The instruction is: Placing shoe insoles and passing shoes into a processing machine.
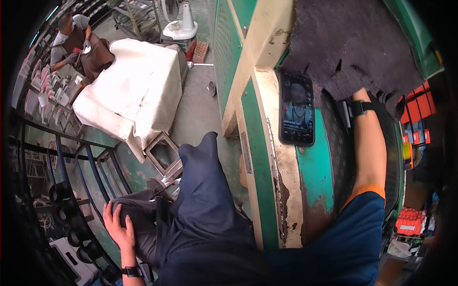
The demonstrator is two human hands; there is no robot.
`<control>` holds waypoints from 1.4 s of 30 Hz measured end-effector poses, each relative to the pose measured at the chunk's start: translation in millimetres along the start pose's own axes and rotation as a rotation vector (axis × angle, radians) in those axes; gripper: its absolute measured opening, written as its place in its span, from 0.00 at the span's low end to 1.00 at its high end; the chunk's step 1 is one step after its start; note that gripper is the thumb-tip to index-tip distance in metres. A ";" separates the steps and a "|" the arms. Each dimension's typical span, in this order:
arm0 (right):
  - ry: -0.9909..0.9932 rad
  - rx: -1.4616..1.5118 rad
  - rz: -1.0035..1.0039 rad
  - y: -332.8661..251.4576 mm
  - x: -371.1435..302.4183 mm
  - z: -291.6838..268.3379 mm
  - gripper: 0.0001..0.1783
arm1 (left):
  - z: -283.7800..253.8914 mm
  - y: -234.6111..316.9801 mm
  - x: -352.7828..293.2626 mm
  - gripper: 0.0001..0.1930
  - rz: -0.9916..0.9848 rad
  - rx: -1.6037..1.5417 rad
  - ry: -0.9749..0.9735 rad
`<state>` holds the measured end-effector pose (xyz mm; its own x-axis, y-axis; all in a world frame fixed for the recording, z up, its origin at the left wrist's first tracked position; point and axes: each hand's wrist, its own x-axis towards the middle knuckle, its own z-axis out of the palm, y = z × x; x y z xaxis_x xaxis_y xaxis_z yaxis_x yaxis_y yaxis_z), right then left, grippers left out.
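Observation:
My left hand (pixel 120 226) rests on my left knee, its fingers stretched out over the dark trouser cloth and nothing in it. A black band circles that wrist. On the right, my right hand (pixel 361 94) reaches under a dark leather-like sheet (pixel 353 45) with a torn lower edge. The sheet hides its fingers, so what they touch or hold does not show. A dark wristband and part of a small device sit at that wrist. Left of the right forearm, a phone (pixel 296 109) with a lit screen lies on the machine's cream-coloured edge.
The green and cream machine (pixel 269 190) has chipped paint. At the upper left, a white sheet (pixel 129 86) covers a stack; another person (pixel 74 43) works behind it. A black metal rack (pixel 90 167) stands left. Beyond my right arm are red packages (pixel 411 220) and an orange-yellow tape roll (pixel 407 155).

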<state>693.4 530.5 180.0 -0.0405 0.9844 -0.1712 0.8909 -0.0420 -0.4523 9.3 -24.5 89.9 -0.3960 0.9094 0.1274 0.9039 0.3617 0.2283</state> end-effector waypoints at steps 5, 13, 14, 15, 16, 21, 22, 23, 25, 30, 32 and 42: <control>0.004 0.030 0.012 -49.2 -41.7 28.7 0.49 | 4.0 -4.4 1.9 0.21 -0.004 0.026 0.021; 0.050 0.034 -0.059 -126.7 -157.4 34.7 0.51 | -6.2 -7.6 31.6 0.18 -0.020 -0.032 -0.064; 0.053 0.040 -0.058 -130.0 -168.2 33.0 0.51 | -8.0 -10.5 34.4 0.18 -0.066 -0.047 -0.176; 0.055 0.044 -0.061 -129.5 -188.3 36.1 0.52 | -4.6 -19.6 33.1 0.17 0.032 -0.043 -0.096; 0.059 0.049 -0.060 -126.5 -201.1 32.8 0.52 | -5.0 -25.5 32.6 0.17 0.039 -0.048 -0.088; 0.151 -0.045 -0.076 -106.3 -258.6 27.4 0.58 | -7.5 -56.7 28.5 0.18 0.149 -0.168 -0.196; 0.220 -0.154 -0.133 -95.3 -278.5 27.7 0.64 | -6.0 -72.7 22.6 0.18 0.151 -0.173 -0.192; 0.170 -0.121 -0.049 -85.0 -304.3 24.8 0.66 | -2.9 -92.8 15.3 0.18 0.039 -0.395 -0.243; 0.089 -0.064 0.015 -68.5 -353.0 20.2 0.70 | -19.3 -96.8 12.1 0.18 -0.121 -0.685 -0.348; 0.202 0.123 0.240 -65.3 -370.3 26.6 0.44 | -27.5 -97.4 17.5 0.18 -0.104 -0.917 -0.335; 0.445 0.409 0.154 -70.0 -350.4 49.1 0.30 | -25.8 -80.8 26.4 0.18 -0.056 -0.986 -0.336; 0.478 1.386 -0.070 -131.3 -387.7 29.6 0.24 | -17.2 41.8 44.6 0.28 0.317 -1.532 -0.664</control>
<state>578.7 149.4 279.9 0.3317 0.9414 0.0607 -0.2557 0.1517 -0.9548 26.7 27.6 121.8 0.2466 0.9682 0.0425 -0.2022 0.0085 0.9793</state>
